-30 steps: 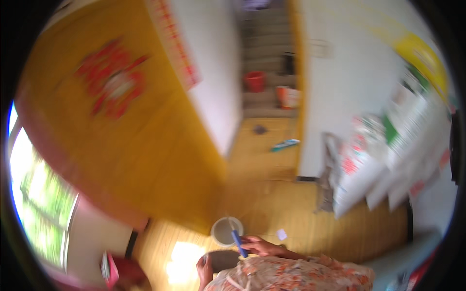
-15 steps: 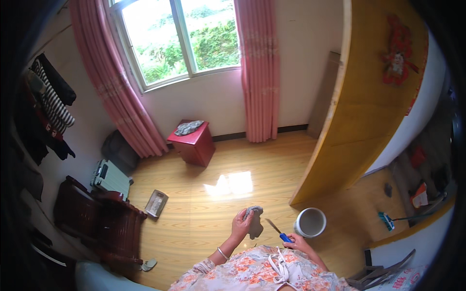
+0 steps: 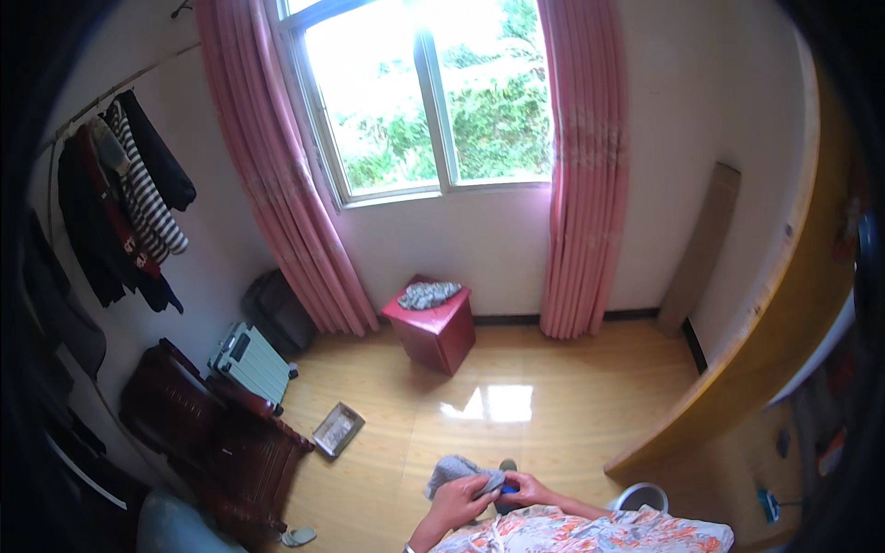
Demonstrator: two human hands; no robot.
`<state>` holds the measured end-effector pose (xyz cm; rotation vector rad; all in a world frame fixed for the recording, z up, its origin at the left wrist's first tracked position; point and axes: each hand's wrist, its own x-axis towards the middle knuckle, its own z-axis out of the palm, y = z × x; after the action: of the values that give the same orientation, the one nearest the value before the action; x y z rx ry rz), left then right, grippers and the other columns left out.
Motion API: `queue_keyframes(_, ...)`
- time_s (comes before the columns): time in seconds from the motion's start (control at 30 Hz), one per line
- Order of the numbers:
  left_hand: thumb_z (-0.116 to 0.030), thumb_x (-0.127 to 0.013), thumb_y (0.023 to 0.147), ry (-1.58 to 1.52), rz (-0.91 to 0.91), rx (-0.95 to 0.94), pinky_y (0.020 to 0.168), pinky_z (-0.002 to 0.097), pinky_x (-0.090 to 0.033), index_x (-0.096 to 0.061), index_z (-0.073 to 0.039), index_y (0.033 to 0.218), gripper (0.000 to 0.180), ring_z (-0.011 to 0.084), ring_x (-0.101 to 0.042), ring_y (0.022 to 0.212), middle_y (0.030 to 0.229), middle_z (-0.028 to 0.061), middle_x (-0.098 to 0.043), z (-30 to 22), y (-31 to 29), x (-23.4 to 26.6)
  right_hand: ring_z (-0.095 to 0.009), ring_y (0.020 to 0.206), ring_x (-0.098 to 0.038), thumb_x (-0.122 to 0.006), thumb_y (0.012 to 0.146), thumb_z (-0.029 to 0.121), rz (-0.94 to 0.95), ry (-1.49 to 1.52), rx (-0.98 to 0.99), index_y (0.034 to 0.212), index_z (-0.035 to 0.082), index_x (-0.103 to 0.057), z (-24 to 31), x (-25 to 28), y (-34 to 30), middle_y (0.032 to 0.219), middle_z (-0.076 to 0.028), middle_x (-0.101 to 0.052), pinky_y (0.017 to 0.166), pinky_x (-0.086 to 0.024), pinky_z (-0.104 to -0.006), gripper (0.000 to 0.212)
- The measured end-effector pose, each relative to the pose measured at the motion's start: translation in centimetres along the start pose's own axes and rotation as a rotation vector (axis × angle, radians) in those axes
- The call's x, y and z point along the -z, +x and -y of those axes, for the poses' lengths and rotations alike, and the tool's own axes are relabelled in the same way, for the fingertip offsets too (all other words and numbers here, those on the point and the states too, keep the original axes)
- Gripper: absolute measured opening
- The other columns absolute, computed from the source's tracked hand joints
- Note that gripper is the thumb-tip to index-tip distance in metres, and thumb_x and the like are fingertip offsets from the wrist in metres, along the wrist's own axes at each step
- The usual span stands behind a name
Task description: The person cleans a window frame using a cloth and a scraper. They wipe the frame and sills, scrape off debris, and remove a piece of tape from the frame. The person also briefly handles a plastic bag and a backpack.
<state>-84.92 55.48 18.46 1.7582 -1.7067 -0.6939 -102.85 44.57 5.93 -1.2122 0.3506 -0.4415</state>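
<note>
Bunching a grey cloth (image 3: pixel 450 470) in narrow, curled fingers, the left hand (image 3: pixel 461 502) sits right beside the right hand (image 3: pixel 527 490), both above the floor (image 3: pixel 572 405) and just in front of the person's floral clothing (image 3: pixel 604 533). The right hand's fingers wrap a blue handle (image 3: pixel 509 490) close against the cloth; I cannot tell what extends beyond it. To the right, a white bucket (image 3: pixel 645 499) stands near the bottom corner of the yellow door (image 3: pixel 737 359), partly hidden by the clothing. By the floor's far edge, below the window (image 3: pixel 489 111), a red cabinet (image 3: pixel 433 339) carries a crumpled patterned cloth (image 3: pixel 429 295) on its top. A shallow grey tray (image 3: pixel 350 440) lies near the front corner of a dark wooden chair (image 3: pixel 240 452), with a pale green suitcase (image 3: pixel 253 364) beyond the chair. Pale marks on a dark red garment (image 3: pixel 144 263) hanging at the left are too small to read
</note>
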Motion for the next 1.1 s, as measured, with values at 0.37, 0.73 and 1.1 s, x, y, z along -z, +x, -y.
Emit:
queue_keyframes(0.37,0.0,-0.067,0.085,-0.143,-0.492,-0.081,0.085,0.0323,-0.056,-0.067,-0.004,0.125,0.04,0.0244,-0.062,0.117,0.143,0.0148,-0.053,5.8,13.5,9.0,-0.007,0.057,-0.053,-0.074,0.089,0.009,-0.012,0.09,-0.06,0.125,0.003,-0.055,9.4,4.9,24.4,0.076,-0.003,-0.062,0.049,-0.038,-0.023,0.041)
queue_keyframes(0.73,-0.011,-0.066,0.095,-0.234,-0.454,0.104,0.073,0.0301,-0.059,-0.076,-0.011,0.112,0.02,0.0181,-0.069,0.101,0.117,0.0084,-0.07,15.2,21.0,17.2,-0.01,0.052,-0.05,-0.064,0.085,0.005,-0.23,0.149,0.025,0.111,0.003,-0.055,13.1,5.5,37.9,0.071,-0.005,-0.058,0.047,-0.038,-0.0251,0.027)
queue_keyframes(1.1,-0.015,-0.065,0.096,-0.245,-0.365,0.118,0.073,0.0309,-0.058,-0.073,-0.015,0.118,0.023,0.0206,-0.071,0.094,0.114,0.0085,-0.072,30.6,30.4,32.1,-0.008,0.053,-0.051,-0.062,0.084,0.005,-0.553,0.187,0.193,0.116,0.005,-0.057,16.9,2.0,49.7,0.081,-0.003,-0.063,0.046,-0.037,-0.0231,0.033)
